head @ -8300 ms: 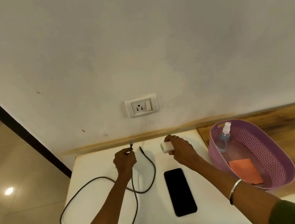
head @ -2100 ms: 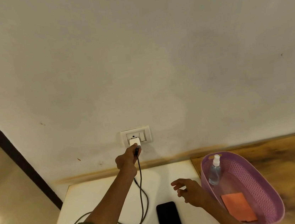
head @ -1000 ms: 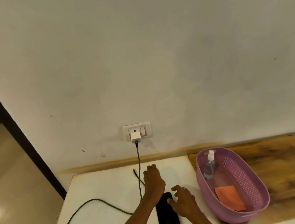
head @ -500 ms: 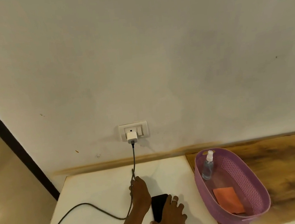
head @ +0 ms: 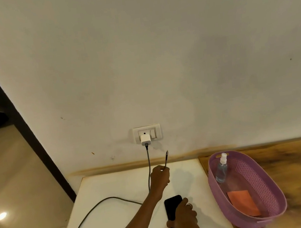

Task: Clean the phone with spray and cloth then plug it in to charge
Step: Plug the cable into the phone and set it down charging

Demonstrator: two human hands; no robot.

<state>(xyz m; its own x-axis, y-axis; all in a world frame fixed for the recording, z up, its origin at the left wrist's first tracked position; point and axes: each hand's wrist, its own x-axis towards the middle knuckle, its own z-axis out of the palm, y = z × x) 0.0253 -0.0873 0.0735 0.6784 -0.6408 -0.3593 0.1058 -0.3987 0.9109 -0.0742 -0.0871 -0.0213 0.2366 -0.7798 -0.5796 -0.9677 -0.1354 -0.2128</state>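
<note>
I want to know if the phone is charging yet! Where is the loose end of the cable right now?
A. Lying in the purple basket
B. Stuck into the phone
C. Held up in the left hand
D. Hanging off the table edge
C: the left hand grips the cable with its free plug end sticking up in the air, apart from the phone that the right hand holds on the table.

Cable end (head: pixel 166 156) now raised in left hand (head: pixel 159 177).

Plain white wall (head: pixel 176 53), glossy beige floor (head: pixel 11 178)
</note>
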